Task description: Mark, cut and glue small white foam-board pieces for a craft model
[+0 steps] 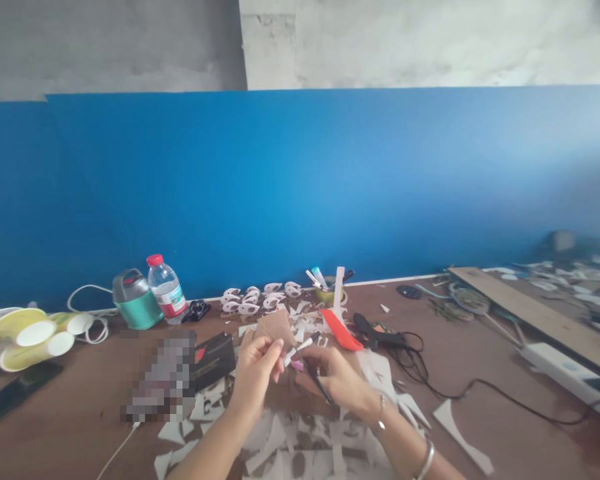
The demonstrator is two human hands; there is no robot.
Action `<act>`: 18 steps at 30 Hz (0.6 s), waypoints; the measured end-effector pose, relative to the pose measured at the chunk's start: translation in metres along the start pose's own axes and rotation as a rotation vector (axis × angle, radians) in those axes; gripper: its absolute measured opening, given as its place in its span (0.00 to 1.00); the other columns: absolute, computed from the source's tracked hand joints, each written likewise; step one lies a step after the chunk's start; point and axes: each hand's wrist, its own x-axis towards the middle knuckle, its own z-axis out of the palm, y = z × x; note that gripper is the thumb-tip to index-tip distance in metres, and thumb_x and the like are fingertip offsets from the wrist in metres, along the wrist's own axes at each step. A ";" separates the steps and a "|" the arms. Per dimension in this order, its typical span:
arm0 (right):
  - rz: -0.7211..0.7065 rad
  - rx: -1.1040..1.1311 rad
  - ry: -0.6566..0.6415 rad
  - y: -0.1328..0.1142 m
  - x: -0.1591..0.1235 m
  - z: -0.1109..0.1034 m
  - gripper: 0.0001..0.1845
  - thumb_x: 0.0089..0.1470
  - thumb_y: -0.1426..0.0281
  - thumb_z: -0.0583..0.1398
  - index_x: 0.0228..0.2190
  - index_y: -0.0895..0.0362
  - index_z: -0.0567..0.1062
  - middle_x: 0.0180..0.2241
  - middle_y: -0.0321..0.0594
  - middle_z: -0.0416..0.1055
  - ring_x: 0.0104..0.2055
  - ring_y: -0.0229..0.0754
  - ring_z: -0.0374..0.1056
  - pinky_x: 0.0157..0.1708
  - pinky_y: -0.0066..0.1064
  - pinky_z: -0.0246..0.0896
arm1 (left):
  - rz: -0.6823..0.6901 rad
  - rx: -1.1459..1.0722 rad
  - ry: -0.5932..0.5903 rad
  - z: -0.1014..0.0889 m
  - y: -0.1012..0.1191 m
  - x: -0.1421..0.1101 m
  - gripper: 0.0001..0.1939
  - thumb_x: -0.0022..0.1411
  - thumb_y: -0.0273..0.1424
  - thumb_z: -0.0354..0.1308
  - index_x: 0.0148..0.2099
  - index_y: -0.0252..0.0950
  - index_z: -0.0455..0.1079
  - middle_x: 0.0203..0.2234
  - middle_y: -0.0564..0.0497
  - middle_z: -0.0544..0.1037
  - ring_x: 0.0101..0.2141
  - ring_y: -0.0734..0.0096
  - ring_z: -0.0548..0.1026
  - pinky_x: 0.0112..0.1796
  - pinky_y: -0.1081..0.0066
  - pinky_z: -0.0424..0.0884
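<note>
My left hand (257, 367) is closed in a pinch, with a small white paper piece (290, 357) at its fingertips. Just to the right, my right hand (333, 380) is closed around a dark slender tool (317, 380) that resembles tweezers. The tool's tip points toward the white piece, and the two hands almost meet. A small pink bit (297, 365) shows between them; I cannot tell what it is. Beyond my left fingers is a brown cardboard piece (275, 327). White paper offcuts (275, 440) lie under and around my forearms.
Several white cut shapes (247, 307) stand by the blue partition (300, 187). At left are a water bottle (167, 290), a teal-and-grey container (136, 303) and paper cups (37, 333). A glue gun (377, 333) with a black cord and a power strip (570, 377) are at right.
</note>
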 end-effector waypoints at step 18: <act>-0.036 0.067 -0.012 0.002 0.001 0.001 0.08 0.48 0.68 0.62 0.28 0.62 0.78 0.23 0.34 0.66 0.25 0.34 0.54 0.24 0.26 0.50 | 0.002 -0.046 -0.031 -0.002 -0.002 0.002 0.15 0.51 0.40 0.65 0.23 0.34 0.68 0.13 0.55 0.70 0.15 0.80 0.63 0.19 0.78 0.58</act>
